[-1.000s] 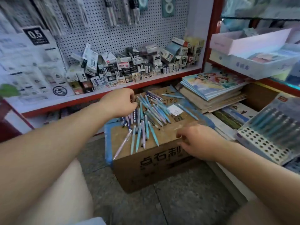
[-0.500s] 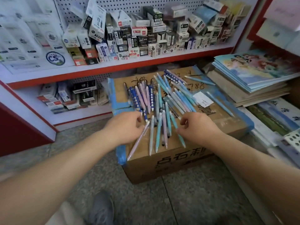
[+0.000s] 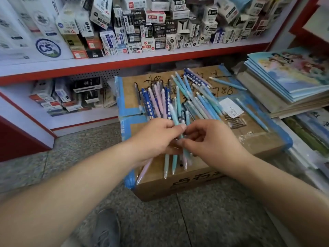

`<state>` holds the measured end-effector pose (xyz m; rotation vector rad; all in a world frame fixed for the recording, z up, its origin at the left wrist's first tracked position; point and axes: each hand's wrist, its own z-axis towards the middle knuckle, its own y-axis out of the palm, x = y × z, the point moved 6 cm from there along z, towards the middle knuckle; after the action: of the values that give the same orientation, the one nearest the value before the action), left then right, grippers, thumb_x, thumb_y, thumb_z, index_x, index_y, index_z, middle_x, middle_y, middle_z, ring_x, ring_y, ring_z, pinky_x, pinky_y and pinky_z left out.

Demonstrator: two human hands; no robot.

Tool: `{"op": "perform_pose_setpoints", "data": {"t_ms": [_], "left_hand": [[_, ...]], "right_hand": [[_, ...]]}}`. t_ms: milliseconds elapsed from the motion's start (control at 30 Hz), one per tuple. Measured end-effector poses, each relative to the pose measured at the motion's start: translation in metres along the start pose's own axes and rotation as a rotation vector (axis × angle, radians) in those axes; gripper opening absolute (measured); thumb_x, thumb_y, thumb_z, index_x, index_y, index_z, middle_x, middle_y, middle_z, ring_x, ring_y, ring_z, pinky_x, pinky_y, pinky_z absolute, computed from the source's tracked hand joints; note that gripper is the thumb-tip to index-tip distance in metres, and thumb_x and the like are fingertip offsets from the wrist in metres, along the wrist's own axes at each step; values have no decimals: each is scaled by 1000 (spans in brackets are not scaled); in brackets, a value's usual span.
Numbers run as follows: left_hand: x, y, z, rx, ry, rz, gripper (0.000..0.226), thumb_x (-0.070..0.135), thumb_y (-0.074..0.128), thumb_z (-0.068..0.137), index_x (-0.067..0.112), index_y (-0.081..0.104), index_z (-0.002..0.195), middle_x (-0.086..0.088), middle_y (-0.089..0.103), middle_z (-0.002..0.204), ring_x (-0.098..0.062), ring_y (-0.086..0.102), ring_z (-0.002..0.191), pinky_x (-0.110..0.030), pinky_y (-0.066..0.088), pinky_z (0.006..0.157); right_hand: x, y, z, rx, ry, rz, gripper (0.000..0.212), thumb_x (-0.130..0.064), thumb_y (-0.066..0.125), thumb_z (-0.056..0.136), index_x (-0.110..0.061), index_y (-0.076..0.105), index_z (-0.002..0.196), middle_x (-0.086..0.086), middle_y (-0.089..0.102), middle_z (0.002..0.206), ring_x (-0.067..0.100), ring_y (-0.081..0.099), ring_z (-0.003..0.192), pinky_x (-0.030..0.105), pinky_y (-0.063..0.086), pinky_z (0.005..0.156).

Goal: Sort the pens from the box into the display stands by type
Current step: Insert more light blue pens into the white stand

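A closed cardboard box [image 3: 249,138] taped in blue stands on the floor with several pens [image 3: 194,97] spread on its lid: light blue, teal, pink and dark blue patterned ones. My left hand [image 3: 156,138] grips a bundle of teal pens [image 3: 175,118] over the near part of the lid, its fingers curled round them. My right hand [image 3: 211,139] meets it from the right and pinches the same bundle. More pens [image 3: 170,164] stick out below both hands toward the box's front edge. No display stand is in view.
A red-edged shelf [image 3: 124,63] behind the box carries piles of small refill boxes [image 3: 151,29]. A lower shelf [image 3: 71,97] holds more packs. Stacked notebooks [image 3: 292,77] lie right of the box. My grey shoe [image 3: 105,227] is on the speckled floor.
The view has dropped toward the box. My left hand came back from the far pens, both hands moved together, and they now hold one bundle of pens between them.
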<state>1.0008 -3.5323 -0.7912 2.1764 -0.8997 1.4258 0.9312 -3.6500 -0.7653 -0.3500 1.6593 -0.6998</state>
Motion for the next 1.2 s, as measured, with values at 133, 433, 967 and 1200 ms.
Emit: {"op": "perform_pose_setpoints", "data": {"t_ms": [133,433,967,1200], "left_hand": [[-7,-19,-7,60,-83,-146,21,18,53,104,1,63,110,-15,77,89,-26,77,80,-38,64,70],[-20,-41,-9,85,-147,-89,19,19,58,101,4,64,112,-15,77,94,-28,77,87,-43,63,76],[-16,-13,-3,-40,-116,-271,23,12,56,101,0,63,120,-19,75,110,-32,74,98,-44,64,76],[-20,-30,-8,56,-125,-199,16,5,63,96,4,66,112,-12,78,97,-21,77,85,-32,62,61]], "right_hand": [[9,2,14,-9,48,-47,12,-37,76,88,-26,73,85,-5,72,72,8,68,64,26,58,57],[48,3,30,-81,317,-347,33,-42,83,81,-26,62,101,-6,65,89,9,62,77,25,49,58],[8,5,7,-117,184,153,11,-17,80,85,-16,71,91,7,75,75,25,73,67,48,63,70],[19,11,13,-56,107,-146,14,-41,76,87,-29,73,82,-8,69,70,2,62,61,29,57,58]]}}
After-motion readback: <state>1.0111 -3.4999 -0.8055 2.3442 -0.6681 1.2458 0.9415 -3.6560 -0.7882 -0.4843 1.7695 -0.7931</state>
